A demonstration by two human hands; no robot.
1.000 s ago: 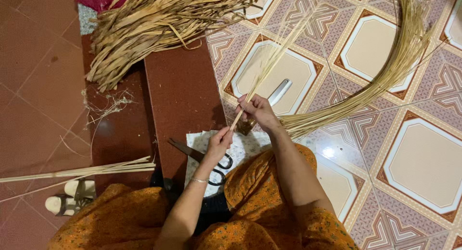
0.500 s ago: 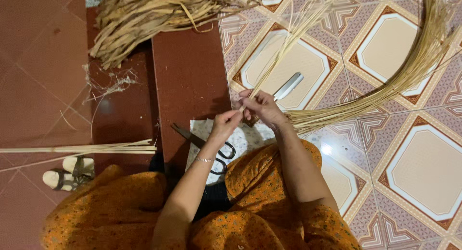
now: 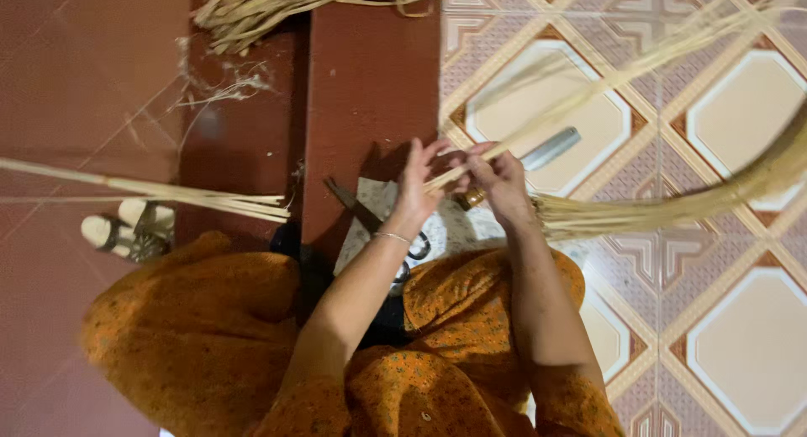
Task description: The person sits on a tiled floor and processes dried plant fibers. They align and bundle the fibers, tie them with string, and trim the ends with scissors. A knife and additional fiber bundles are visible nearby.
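- Head view looks straight down on two bare hands that meet over the edge of a red-brown step (image 3: 370, 92).
- Left hand (image 3: 418, 189): fingers are closed narrowly on the near end of a long pale straw strip (image 3: 605, 80), with the upper fingers lifted and a little spread; a thin bracelet (image 3: 392, 236) circles the wrist.
- Right hand (image 3: 498, 178): fingers are curled and pinch the same strip just beside the left hand, so the two hands nearly touch.
- From the hands the strip runs up and to the right across the patterned tiled floor (image 3: 740, 353); it is blurred along its far length.
- A thick bundle of straw (image 3: 672, 210) spreads out from beneath the right hand and curves away to the right edge.
- A grey metal tool (image 3: 551, 148) lies on a cream tile just beyond the right hand.
- Scissors (image 3: 370, 223) lie on a pale patterned cloth (image 3: 454, 227) under the left wrist.
- Farther left, a flat sheaf of straight strips (image 3: 168, 192) lies across the red floor, with a pair of sandals (image 3: 126, 227) just below it.
- At the top edge sits a loose heap of dried leaves (image 3: 277, 4).
- An orange patterned garment (image 3: 193, 336) covers the person's lap and knees.
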